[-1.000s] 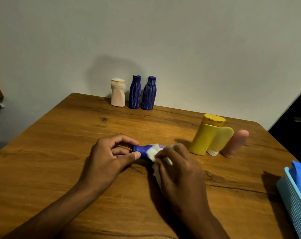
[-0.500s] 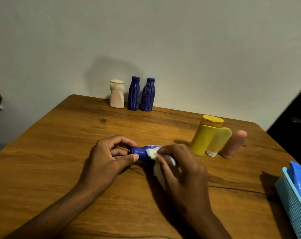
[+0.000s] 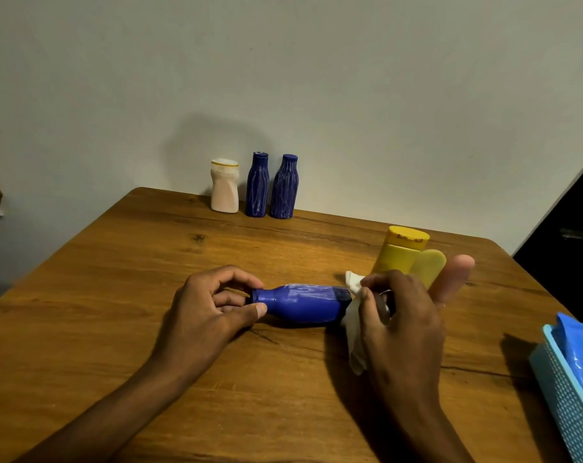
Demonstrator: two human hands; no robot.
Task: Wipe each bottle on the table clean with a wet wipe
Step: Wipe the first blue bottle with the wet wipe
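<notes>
A blue bottle lies on its side in the middle of the wooden table, neck pointing left. My left hand pinches its cap end between thumb and fingers. My right hand grips a white wet wipe against the bottle's base at the right end. At the back edge stand a white bottle and two blue ribbed bottles. A yellow bottle, a pale yellow tube and a pink tube lean behind my right hand.
A light blue mesh basket at the right table edge holds a blue wipes pack. A grey wall rises right behind the table. A dark opening shows at the far right.
My right hand has slid the wipe rightward along the bottle, from near the neck to its base, uncovering the blue body. My left hand keeps its hold on the cap end.
</notes>
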